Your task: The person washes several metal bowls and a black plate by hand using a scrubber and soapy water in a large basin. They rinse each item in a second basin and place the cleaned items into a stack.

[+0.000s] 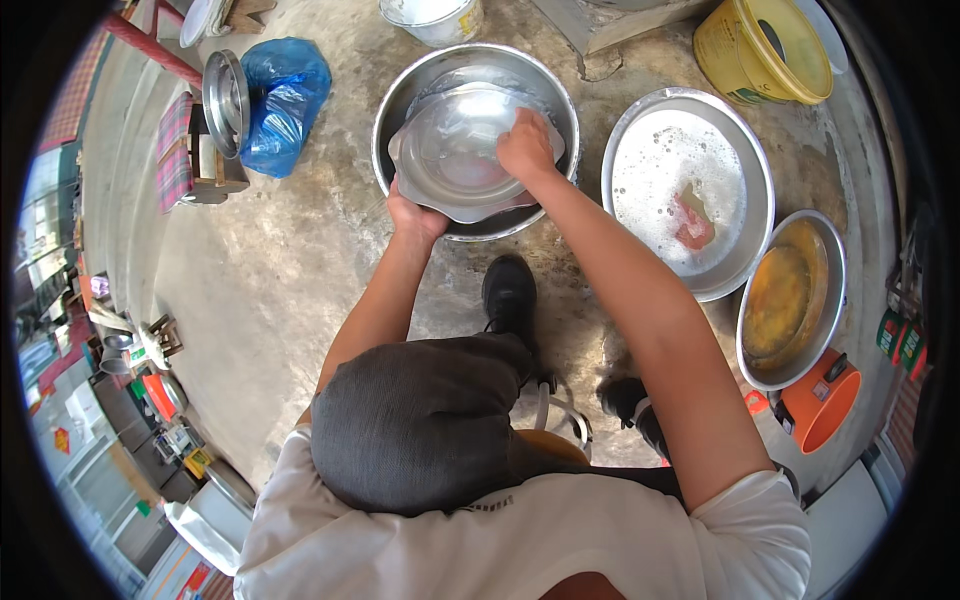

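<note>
A shallow, silvery dish with a wavy rim [439,161] is tilted over a large round metal basin [382,112] on the floor. My left hand [416,216] grips the dish's rim at its near left side. On the right part of the dish lies my right hand [529,146], its fingers curled against the surface; whether something is under them is hidden. To the right stands a wide metal basin of sudsy water [637,150], with a reddish piece of something [694,225] showing among the foam.
A smaller metal basin with yellowish liquid [784,292] stands at right, touching an orange bucket [829,405]. Farther off are a yellow bucket [750,56] and a white bucket [442,22]. A blue plastic bag [281,105] and a metal lid [225,105] rest by a cloth-covered stool [176,150].
</note>
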Available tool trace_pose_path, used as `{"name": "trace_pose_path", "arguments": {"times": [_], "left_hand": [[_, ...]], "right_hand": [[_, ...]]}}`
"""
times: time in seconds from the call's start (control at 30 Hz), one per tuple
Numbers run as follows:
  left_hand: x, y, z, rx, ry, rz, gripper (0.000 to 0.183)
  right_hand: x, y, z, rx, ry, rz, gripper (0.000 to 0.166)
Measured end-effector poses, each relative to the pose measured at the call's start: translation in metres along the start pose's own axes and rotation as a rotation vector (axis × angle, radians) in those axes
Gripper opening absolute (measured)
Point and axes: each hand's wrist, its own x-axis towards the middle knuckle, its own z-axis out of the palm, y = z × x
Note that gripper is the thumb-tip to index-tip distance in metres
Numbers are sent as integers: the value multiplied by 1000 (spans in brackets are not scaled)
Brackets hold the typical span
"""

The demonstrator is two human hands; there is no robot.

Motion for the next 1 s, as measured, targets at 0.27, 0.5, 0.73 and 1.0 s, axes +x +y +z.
{"name": "trace_pose_path", "arguments": {"times": [0.27, 0.5, 0.73, 1.0], "left_hand": [[3, 0, 3, 1, -8, -50, 55], [4, 7, -18, -22, 54, -58, 58], [-17, 25, 8, 17, -80, -23, 60], [-36, 71, 32, 1144, 3, -149, 47]], "right_hand": [[7, -19, 67, 625, -242, 276, 29], [-16, -17, 17, -54, -501, 54, 25], [-42, -14, -8, -115, -576, -247, 29], [-123, -18, -168, 2, -386, -181, 28]]}}
